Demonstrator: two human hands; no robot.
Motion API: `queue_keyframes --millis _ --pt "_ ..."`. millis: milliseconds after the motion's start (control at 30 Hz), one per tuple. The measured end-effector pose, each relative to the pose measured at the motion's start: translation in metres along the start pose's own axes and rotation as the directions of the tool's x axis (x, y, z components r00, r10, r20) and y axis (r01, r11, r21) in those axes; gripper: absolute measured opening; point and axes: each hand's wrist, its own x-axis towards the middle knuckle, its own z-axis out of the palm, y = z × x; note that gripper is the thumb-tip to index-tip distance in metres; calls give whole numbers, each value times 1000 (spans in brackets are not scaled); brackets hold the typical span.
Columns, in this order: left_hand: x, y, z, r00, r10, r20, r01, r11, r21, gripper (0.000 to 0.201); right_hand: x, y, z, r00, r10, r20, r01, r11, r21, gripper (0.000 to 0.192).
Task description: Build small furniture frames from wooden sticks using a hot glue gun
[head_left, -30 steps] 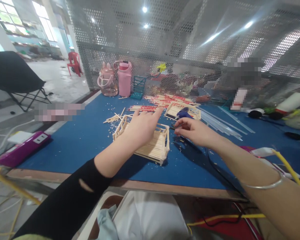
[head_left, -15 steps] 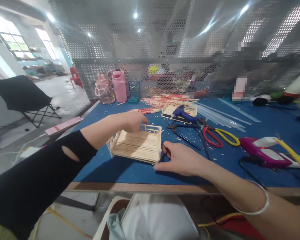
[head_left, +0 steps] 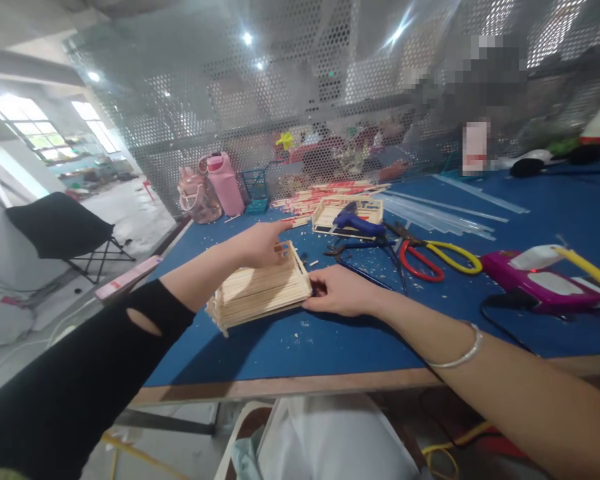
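- The right hand (head_left: 341,291) pinches the near right corner of the pale wooden-stick tray (head_left: 258,291), fingers curled closed on its edge.
- That tray sits tilted just above the blue counter (head_left: 300,340), between both hands.
- The left hand (head_left: 261,243) grips the tray's far rail, fingers bent over it.
- Beyond lie red-and-yellow-handled scissors (head_left: 437,257) and a magenta glue gun (head_left: 540,283).
- Farther back, a blue glue gun (head_left: 357,223) rests on a second stick tray (head_left: 347,215), near a pink bottle (head_left: 225,182).
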Motion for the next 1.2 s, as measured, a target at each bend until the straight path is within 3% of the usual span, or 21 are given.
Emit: queue_keyframes --millis 433,933,1067,1200 --pt "1 2 9 993 3 -122 -1 1000 15 70 -1 -3 0 1000 7 -6 -7 998 -60 14" --pt "3 4 10 994 -47 -100 54 996 77 56 -1 -4 -1 1000 -5 -11 4 996 -90 18" --pt "2 -1 6 998 -11 -62 10 1000 -29 78 -2 -5 -1 1000 -10 -6 9 997 -74 18" --pt "0 -11 -4 996 -63 61 68 994 -89 97 -1 -4 2 1000 -18 -21 17 997 -73 18"
